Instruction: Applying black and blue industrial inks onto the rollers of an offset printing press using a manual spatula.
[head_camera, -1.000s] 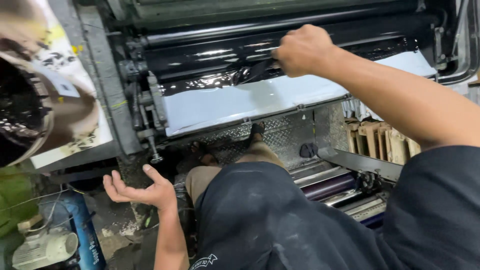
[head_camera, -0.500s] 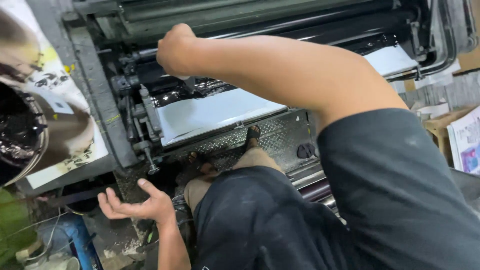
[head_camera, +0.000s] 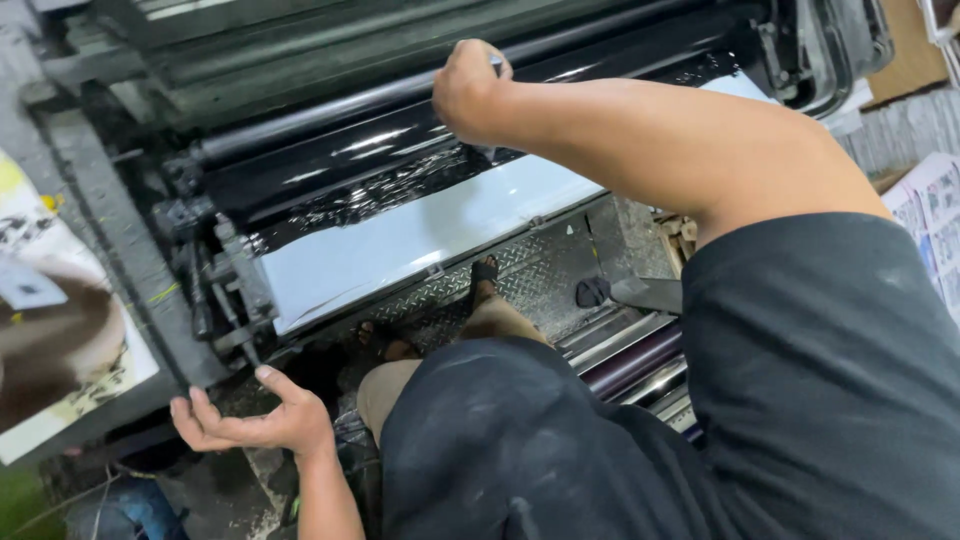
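Observation:
My right hand (head_camera: 470, 85) is closed in a fist around the handle of a dark ink knife, held over the glossy black ink roller (head_camera: 330, 160) of a printing press. The blade is mostly hidden under the hand. Black ink is smeared along the upper edge of the white metal plate (head_camera: 420, 235) just below the roller. My left hand (head_camera: 250, 420) hangs low at the left with its palm up and fingers loosely spread, holding nothing.
My sandalled feet (head_camera: 485, 275) stand on a diamond-plate step (head_camera: 540, 260). More rollers (head_camera: 630, 360) lie at the lower right. Printed sheets (head_camera: 60, 340) rest at the left, and others (head_camera: 930, 210) at the right edge. The press frame (head_camera: 230, 290) juts out at the left.
My right hand swept left along the roller, then came back toward the middle. The left hand stayed low and open.

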